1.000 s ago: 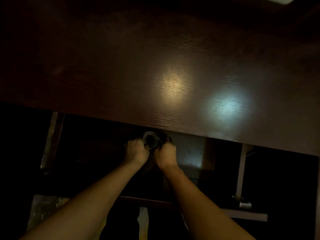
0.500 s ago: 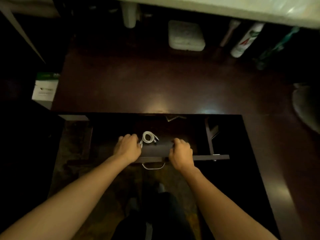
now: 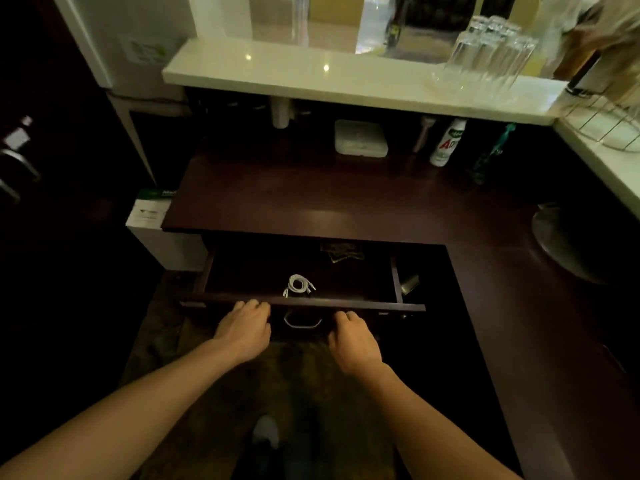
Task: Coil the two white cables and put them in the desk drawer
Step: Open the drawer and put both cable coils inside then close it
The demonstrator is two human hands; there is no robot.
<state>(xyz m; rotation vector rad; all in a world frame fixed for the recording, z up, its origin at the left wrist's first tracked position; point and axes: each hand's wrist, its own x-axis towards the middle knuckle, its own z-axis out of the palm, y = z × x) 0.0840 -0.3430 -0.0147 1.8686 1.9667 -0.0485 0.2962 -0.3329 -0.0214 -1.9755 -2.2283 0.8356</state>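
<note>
A coil of white cable (image 3: 298, 285) lies on the dark floor of the open desk drawer (image 3: 346, 303), close to its front panel. I cannot tell whether it is one cable or two coiled together. My left hand (image 3: 246, 329) rests against the drawer front, left of the metal handle (image 3: 302, 322), fingers curled over the top edge. My right hand (image 3: 353, 336) rests against the front to the right of the handle, fingers curled too. Neither hand touches the cable.
The dark wooden desk (image 3: 346, 209) carries a white box (image 3: 360, 138), a white bottle (image 3: 446, 143) and a green toothbrush (image 3: 491, 154) at the back. A white shelf (image 3: 346, 84) with glasses (image 3: 485, 57) overhangs it. A round grey dish (image 3: 568, 237) sits at right. A dark paper (image 3: 341, 252) lies deep in the drawer.
Both hands let go of the coil and drew back out of the drawer to its front panel. The coil stays inside. My view has pulled back and up.
</note>
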